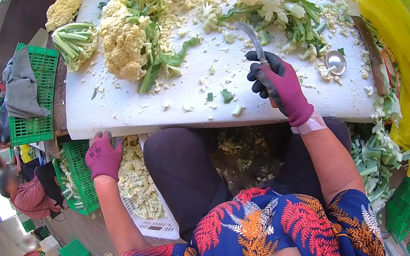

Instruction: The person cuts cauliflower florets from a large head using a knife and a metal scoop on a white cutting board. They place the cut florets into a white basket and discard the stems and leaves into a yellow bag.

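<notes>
My right hand point(279, 86), in a maroon and black work glove, grips the handle of a curved knife point(252, 38) over the white tabletop point(126, 110). Its blade points away from me, towards a heap of cauliflower leaves and trimmed stalks point(286, 6). My left hand point(105, 156), gloved alike, is at the table's near left edge, above a white plastic crate point(170, 226) of cauliflower florets point(140, 190). Its palm faces away, so anything inside it is hidden. Beyond it, a large yellowish cauliflower head point(122, 40) rests on the table.
More cauliflower heads point(75, 44) lie at the far left. A round metal ladle point(335, 62) sits at right, near a yellow mesh sack point(399, 37). Leaf waste point(376, 165) hangs below. Green crates point(35, 94) stand left, one draped with grey cloth point(24, 82). Another person point(32, 195) sits further left.
</notes>
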